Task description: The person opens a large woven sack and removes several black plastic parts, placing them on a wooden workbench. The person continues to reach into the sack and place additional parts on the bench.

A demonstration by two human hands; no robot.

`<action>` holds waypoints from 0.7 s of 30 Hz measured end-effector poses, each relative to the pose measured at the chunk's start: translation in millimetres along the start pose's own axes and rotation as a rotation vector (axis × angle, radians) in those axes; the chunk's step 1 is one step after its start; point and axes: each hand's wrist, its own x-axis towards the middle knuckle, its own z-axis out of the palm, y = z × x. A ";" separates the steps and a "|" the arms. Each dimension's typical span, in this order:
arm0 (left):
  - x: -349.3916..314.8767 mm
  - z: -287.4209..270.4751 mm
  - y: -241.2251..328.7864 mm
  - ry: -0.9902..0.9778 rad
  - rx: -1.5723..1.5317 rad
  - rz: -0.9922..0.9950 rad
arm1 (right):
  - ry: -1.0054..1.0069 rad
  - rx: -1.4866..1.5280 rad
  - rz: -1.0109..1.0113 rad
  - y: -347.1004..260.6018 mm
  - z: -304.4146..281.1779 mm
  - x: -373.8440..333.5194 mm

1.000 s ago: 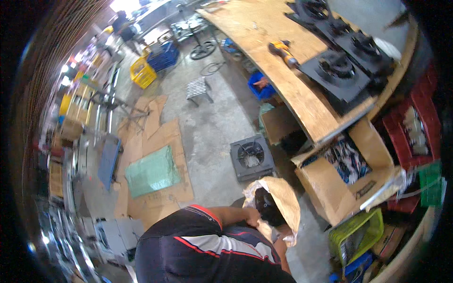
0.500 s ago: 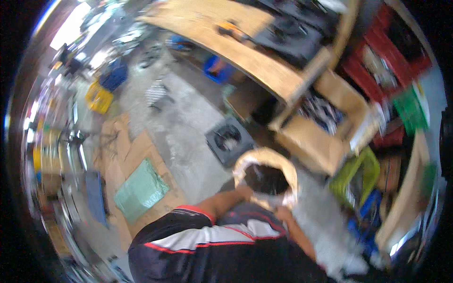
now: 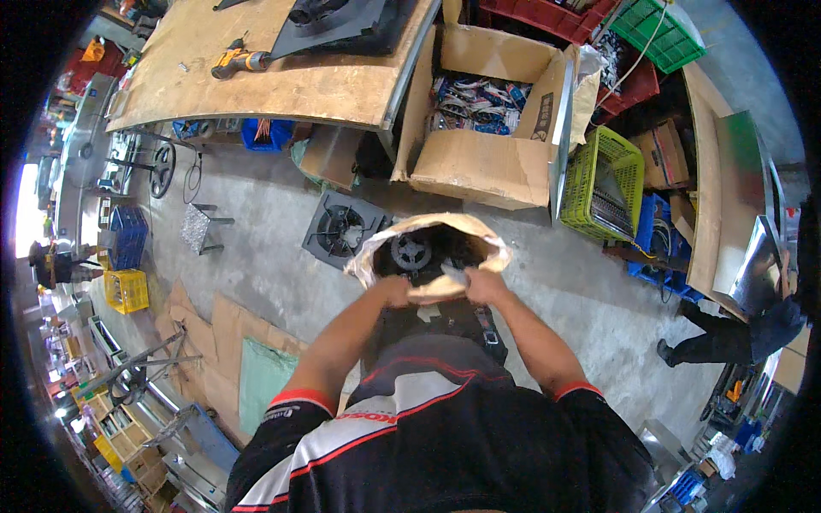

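A cream-coloured sack (image 3: pixel 457 224) gapes open in front of my body. Dark round cast-metal parts (image 3: pixel 410 253), one ring-shaped with spokes, show in its mouth; the lower contents are hidden. My left hand (image 3: pixel 394 291) grips the near rim on the left, fingers curled over it. On the right of that rim, my right hand (image 3: pixel 486 285) is closed round the sack's edge, with a small greyish bit showing beside its fingers. Just left of the sack, a black gas burner unit (image 3: pixel 342 229) lies on the floor.
Beyond the sack stands a cardboard box (image 3: pixel 487 175) with wrapped parts in it. A wooden workbench (image 3: pixel 282 101) carries a yellow-black cordless drill (image 3: pixel 238 60). At right are a lime-green crate (image 3: pixel 599 154) and another person (image 3: pixel 718 335). A metal stool (image 3: pixel 200 229) stands left.
My view has turned, so the bench and box now lie straight ahead. The sack shows further left in the picture, with both hands still on its rim.
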 end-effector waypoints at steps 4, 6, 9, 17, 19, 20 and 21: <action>22.1 -71.7 1.1 0.123 0.056 0.048 | 0.143 -0.056 0.061 19.8 -38.7 39.6; 22.5 -106.6 1.7 0.204 0.074 -0.014 | 0.246 -0.028 0.043 19.9 -66.7 46.6; 18.3 -148.1 15.7 0.446 0.139 -0.009 | 0.293 -0.043 0.012 31.8 -85.8 51.5; -9.5 -126.5 51.4 0.221 0.253 -0.109 | 0.155 -0.007 -0.068 30.7 -30.2 4.1; -13.4 -111.5 50.2 0.457 0.246 -0.065 | 0.214 0.043 -0.060 33.7 -27.2 -1.8; -15.1 -105.1 48.0 0.574 0.240 -0.044 | 0.242 0.066 -0.056 35.0 -25.8 -4.4; -19.5 -107.9 51.6 0.560 0.176 -0.031 | 0.223 0.101 -0.032 37.7 -29.8 -6.5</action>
